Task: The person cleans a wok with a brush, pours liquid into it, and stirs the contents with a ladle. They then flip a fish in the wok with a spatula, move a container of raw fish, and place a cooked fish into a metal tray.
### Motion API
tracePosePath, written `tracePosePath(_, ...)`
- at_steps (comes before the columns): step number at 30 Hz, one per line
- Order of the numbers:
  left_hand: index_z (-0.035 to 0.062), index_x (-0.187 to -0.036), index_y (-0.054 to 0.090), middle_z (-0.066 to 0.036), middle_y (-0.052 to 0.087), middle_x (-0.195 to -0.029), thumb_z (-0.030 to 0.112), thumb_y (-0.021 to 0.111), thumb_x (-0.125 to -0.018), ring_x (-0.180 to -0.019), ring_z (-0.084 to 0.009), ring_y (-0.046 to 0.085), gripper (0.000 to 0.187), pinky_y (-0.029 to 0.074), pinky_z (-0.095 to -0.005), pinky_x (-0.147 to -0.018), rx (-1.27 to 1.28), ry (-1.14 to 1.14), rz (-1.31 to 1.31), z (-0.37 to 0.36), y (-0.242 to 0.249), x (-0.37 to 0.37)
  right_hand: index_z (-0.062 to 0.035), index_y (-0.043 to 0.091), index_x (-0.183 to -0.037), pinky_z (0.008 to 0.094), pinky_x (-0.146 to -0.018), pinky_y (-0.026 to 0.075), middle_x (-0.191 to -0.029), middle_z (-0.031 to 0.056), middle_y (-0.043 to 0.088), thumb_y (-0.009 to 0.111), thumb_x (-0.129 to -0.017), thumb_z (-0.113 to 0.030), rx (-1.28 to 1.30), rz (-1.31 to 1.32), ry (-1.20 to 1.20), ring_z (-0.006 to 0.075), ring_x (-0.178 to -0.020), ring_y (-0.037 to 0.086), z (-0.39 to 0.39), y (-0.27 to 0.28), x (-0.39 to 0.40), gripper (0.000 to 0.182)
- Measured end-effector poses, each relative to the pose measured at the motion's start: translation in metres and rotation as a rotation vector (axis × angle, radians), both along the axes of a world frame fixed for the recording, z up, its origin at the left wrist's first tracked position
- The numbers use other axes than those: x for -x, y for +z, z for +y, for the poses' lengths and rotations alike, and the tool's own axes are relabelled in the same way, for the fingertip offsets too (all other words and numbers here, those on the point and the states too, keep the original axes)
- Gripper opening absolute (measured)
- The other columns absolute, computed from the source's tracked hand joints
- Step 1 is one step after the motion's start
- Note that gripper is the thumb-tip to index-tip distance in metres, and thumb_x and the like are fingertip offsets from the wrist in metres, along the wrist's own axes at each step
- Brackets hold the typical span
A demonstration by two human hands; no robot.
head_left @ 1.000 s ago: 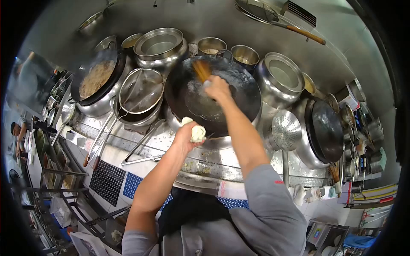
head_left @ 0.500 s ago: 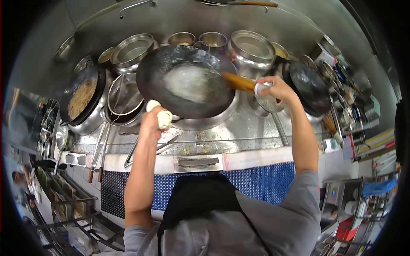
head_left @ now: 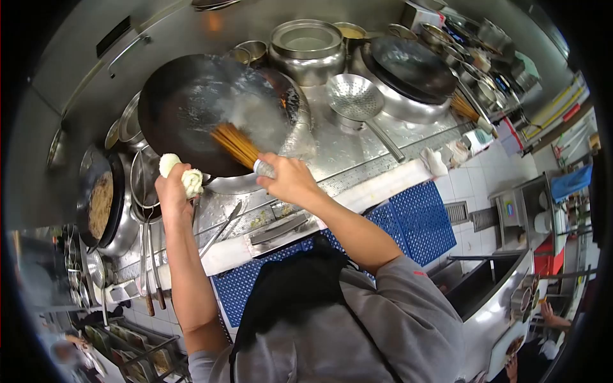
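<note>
A large dark wok (head_left: 185, 96) is tilted over the burner, its inside wet and steaming. My left hand (head_left: 172, 191) is closed around a bunched pale cloth (head_left: 191, 182) at the wok's near rim; the cloth hides the handle. My right hand (head_left: 287, 179) grips the wrapped end of a bamboo brush (head_left: 236, 145). The brush's bristles reach into the lower part of the wok. Small flames show at the burner beside the wok's right edge.
A perforated ladle (head_left: 355, 97) lies right of the wok. Another dark wok (head_left: 412, 67) stands farther right, and a wok with brown contents (head_left: 101, 207) at the left. Lidded pots line the back. At the lower right, a co-worker's hands (head_left: 554, 317) show near a board.
The view has turned. The wok is tipped up, and the pale liquid seen in it before no longer shows. The brush has moved from the wok's right edge to its lower part.
</note>
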State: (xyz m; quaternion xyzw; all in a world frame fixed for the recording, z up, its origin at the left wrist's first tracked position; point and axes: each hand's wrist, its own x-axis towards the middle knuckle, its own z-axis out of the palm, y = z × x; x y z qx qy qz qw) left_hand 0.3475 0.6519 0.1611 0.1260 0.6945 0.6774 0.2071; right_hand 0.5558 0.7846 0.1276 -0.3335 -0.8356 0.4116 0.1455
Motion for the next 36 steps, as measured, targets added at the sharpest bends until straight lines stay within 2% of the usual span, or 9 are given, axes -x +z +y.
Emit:
tracePosePath(7,0.0,-0.084,0.057,-0.006,0.058,-0.068,0.008,0.065,-0.073,-0.047,-0.0162,0.056,0.016,0.043,-0.0304,-0.038,-0.068,-0.011,0.167,0.009,0.009,-0.011,-0.0073,0.056,-0.131,0.0453,-0.085,0.051,-0.085,0.0254,0.068,0.074,-0.076,-0.024,0.045,0.066,-0.01,0.0403,-0.09,0.067,-0.01,-0.002,0.006,0.06)
tracePosePath(11,-0.0029,-0.089,0.057,-0.006,0.059,-0.073,0.007,0.065,-0.072,-0.056,-0.0151,0.057,0.021,0.046,-0.0294,-0.05,-0.071,-0.042,0.243,0.01,0.004,-0.009,-0.0075,0.056,-0.131,0.0452,-0.078,0.053,-0.076,0.0224,0.067,0.074,-0.076,-0.025,0.033,0.155,-0.04,0.0389,-0.081,0.068,-0.014,-0.009,0.011,0.061)
tracePosePath(18,-0.0053,-0.095,0.057,-0.009,0.061,-0.077,0.007,0.062,-0.072,-0.065,-0.015,0.058,0.027,0.048,-0.0294,-0.061,-0.026,-0.08,0.541,-0.01,0.001,-0.05,-0.005,0.055,-0.133,0.0359,-0.065,0.051,-0.071,0.0166,0.066,0.075,-0.075,-0.021,0.189,0.202,-0.063,0.0245,-0.066,0.066,-0.025,0.01,0.0,0.064)
tracePosePath(22,-0.0067,-0.119,0.051,-0.013,0.061,-0.092,0.003,0.066,-0.073,-0.078,-0.0187,0.061,0.05,0.051,-0.0313,-0.075,0.005,-0.073,0.713,-0.04,-0.048,-0.051,-0.0027,0.055,-0.132,0.0341,-0.062,0.049,-0.078,0.016,0.068,0.075,-0.075,-0.02,0.203,0.303,-0.074,0.0202,-0.063,0.064,-0.034,0.004,-0.003,0.063)
tracePosePath(26,-0.0067,-0.123,0.047,-0.012,0.057,-0.102,0.001,0.064,-0.073,-0.086,-0.0191,0.058,0.053,0.049,-0.0316,-0.081,-0.082,-0.017,0.684,-0.062,-0.099,-0.043,-0.0005,0.056,-0.13,0.035,-0.067,0.052,-0.09,0.018,0.071,0.076,-0.075,-0.02,0.285,0.273,-0.039,0.0245,-0.069,0.068,-0.045,0.007,-0.009,0.062)
tracePosePath(30,-0.0076,-0.119,0.05,-0.011,0.06,-0.095,0.004,0.063,-0.075,-0.082,-0.0179,0.059,0.048,0.05,-0.0303,-0.076,-0.068,0.087,0.532,-0.059,-0.099,-0.039,-0.0059,0.057,-0.13,0.0394,-0.075,0.054,-0.096,0.0201,0.07,0.075,-0.076,-0.022,-0.04,0.305,0.105,0.0328,-0.081,0.07,-0.042,-0.049,-0.013,0.059)
tracePosePath(32,-0.0065,-0.104,0.056,-0.009,0.061,-0.085,0.006,0.061,-0.074,-0.072,-0.0166,0.058,0.033,0.049,-0.0287,-0.067,-0.157,0.106,0.364,-0.051,-0.089,-0.025,-0.0095,0.058,-0.129,0.0433,-0.072,0.054,-0.089,0.0236,0.069,0.072,-0.077,-0.024,-0.166,0.273,0.171,0.0371,-0.079,0.069,-0.03,-0.077,-0.038,0.056)
tracePosePath(34,-0.0051,-0.096,0.058,-0.008,0.061,-0.081,0.006,0.061,-0.073,-0.067,-0.0165,0.059,0.026,0.048,-0.0282,-0.061,-0.205,0.096,0.184,-0.044,-0.08,-0.009,-0.0118,0.059,-0.128,0.0437,-0.074,0.054,-0.095,0.0223,0.069,0.072,-0.077,-0.025,-0.117,0.123,-0.002,0.038,-0.083,0.068,-0.002,-0.089,-0.073,0.054)
tracePosePath(36,-0.0036,-0.091,0.058,-0.007,0.061,-0.077,0.005,0.061,-0.072,-0.062,-0.0169,0.059,0.021,0.048,-0.0284,-0.057,-0.246,0.112,0.036,-0.037,-0.063,-0.005,-0.0068,0.059,-0.126,0.0411,-0.079,0.054,-0.101,0.022,0.069,0.074,-0.077,-0.023,-0.202,0.118,-0.206,0.0377,-0.09,0.068,0.034,-0.087,-0.106,0.054)
